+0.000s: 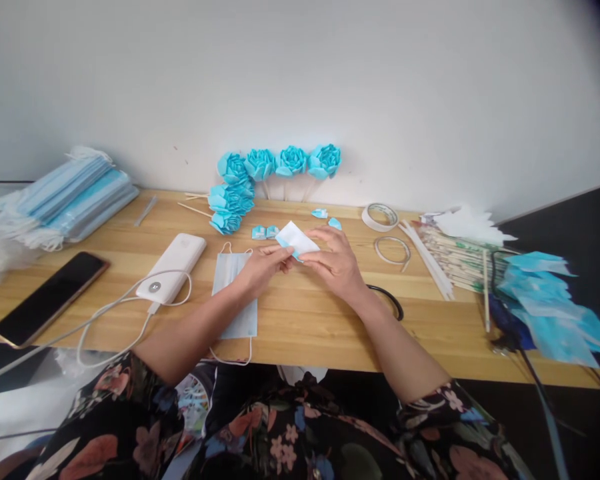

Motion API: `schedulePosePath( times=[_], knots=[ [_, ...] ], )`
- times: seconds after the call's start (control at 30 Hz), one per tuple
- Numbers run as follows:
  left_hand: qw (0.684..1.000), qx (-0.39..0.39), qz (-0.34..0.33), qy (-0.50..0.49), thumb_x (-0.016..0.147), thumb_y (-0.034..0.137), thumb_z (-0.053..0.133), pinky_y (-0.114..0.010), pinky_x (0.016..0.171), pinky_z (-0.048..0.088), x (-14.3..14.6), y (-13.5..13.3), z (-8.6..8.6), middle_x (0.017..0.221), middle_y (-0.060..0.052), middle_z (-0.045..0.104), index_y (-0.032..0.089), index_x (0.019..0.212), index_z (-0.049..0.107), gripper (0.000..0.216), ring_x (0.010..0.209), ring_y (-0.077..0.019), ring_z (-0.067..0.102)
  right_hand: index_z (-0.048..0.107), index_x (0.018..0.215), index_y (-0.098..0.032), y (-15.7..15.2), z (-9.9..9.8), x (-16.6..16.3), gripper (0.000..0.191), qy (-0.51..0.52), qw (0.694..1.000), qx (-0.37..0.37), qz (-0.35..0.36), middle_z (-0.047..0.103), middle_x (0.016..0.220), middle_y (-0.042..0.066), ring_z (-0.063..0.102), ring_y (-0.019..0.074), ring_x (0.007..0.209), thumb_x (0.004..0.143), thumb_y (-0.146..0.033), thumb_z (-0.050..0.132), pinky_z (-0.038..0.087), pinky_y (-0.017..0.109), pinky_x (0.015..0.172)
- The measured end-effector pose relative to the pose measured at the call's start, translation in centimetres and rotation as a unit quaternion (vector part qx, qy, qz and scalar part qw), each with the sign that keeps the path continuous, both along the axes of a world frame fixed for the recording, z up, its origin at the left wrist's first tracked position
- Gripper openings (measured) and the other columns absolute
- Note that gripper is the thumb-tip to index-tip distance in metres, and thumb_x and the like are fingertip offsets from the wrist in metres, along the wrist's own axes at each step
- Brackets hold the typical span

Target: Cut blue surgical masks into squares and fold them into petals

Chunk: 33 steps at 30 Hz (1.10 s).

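Observation:
A small blue-and-white piece of mask fabric (297, 239) is held above the middle of the table, its white side up and a blue strip along the lower edge. My left hand (267, 268) pinches its lower left with the thumb on top. On its right edge, my right hand (336, 260) closes thumb and fingers. Just behind my hands lie small folded blue pieces (265, 232) and two more blue petal-like pieces, one a folded petal (320, 213). A flat face mask (235, 293) lies partly under my left forearm.
Several blue fabric roses (291, 161) on sticks stand or lie by the wall. Left are stacked masks (80, 197), a phone (50, 299) and a cabled power bank (173, 267). Right are tape rolls (380, 217), white strips (427, 260), wooden sticks (460, 260) and blue scraps (550, 300).

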<state>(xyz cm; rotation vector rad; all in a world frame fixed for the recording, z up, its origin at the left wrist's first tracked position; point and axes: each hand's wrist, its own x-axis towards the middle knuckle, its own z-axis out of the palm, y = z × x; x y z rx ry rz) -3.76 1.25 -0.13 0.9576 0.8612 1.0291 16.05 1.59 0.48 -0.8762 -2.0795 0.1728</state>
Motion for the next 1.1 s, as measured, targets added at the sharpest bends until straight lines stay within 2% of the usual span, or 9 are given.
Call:
schedulePosePath(
  times=[0.2, 0.43, 0.67, 0.9, 1.1],
  knots=[
    [0.998, 0.026, 0.015, 0.054, 0.071, 0.050, 0.079, -0.028, 0.064, 0.041, 0.17, -0.06, -0.35, 0.065, -0.003, 0.064, 0.014, 0.065, 0.070, 0.037, 0.064, -0.0127, 0.053, 0.074, 0.088, -0.028, -0.34, 0.09, 0.06, 0.009, 0.056, 0.997, -0.044, 0.007, 0.069, 0.122, 0.007, 0.059, 0.0267, 0.122, 0.092, -0.028, 0.066, 0.046, 0.051, 0.105],
    [0.997, 0.034, 0.000, 0.072, 0.072, 0.054, 0.079, -0.029, 0.065, 0.043, 0.16, -0.04, -0.60, 0.066, -0.004, 0.065, 0.014, 0.069, 0.073, 0.040, 0.064, -0.0136, 0.054, 0.068, 0.083, -0.025, -0.71, 0.17, -0.32, 0.007, 0.135, 0.977, -0.161, -0.023, 0.071, 0.121, 0.008, 0.066, 0.0249, 0.115, 0.088, -0.029, 0.067, 0.048, 0.047, 0.102],
    [0.995, 0.056, -0.010, 0.083, 0.076, 0.052, 0.076, -0.028, 0.066, 0.043, 0.01, -0.08, -0.92, 0.064, -0.004, 0.065, 0.015, 0.063, 0.072, 0.039, 0.063, -0.0133, 0.054, 0.065, 0.080, -0.023, -0.87, 0.31, -0.57, 0.011, 0.185, 0.951, -0.248, -0.020, 0.073, 0.088, 0.004, 0.068, 0.0194, 0.084, 0.085, -0.032, 0.066, 0.053, 0.035, 0.084],
    [0.995, 0.045, -0.027, 0.084, 0.074, 0.054, 0.077, -0.029, 0.066, 0.044, 0.05, -0.25, -0.59, 0.071, -0.007, 0.069, 0.015, 0.068, 0.075, 0.039, 0.064, -0.0144, 0.055, 0.063, 0.078, -0.022, -0.83, 0.12, -0.56, 0.015, 0.201, 0.941, -0.270, -0.038, 0.069, 0.077, 0.001, 0.063, 0.0168, 0.073, 0.083, -0.036, 0.067, 0.051, 0.031, 0.074],
    [0.990, 0.073, -0.024, 0.115, 0.076, 0.055, 0.075, -0.029, 0.066, 0.044, 0.03, -0.38, -0.08, 0.068, -0.006, 0.067, 0.015, 0.064, 0.073, 0.041, 0.064, -0.0141, 0.055, 0.063, 0.077, -0.021, -0.83, 0.00, -0.57, 0.017, 0.201, 0.940, -0.273, -0.046, 0.066, 0.074, 0.001, 0.059, 0.0156, 0.069, 0.083, -0.036, 0.067, 0.048, 0.030, 0.069]
  ],
)
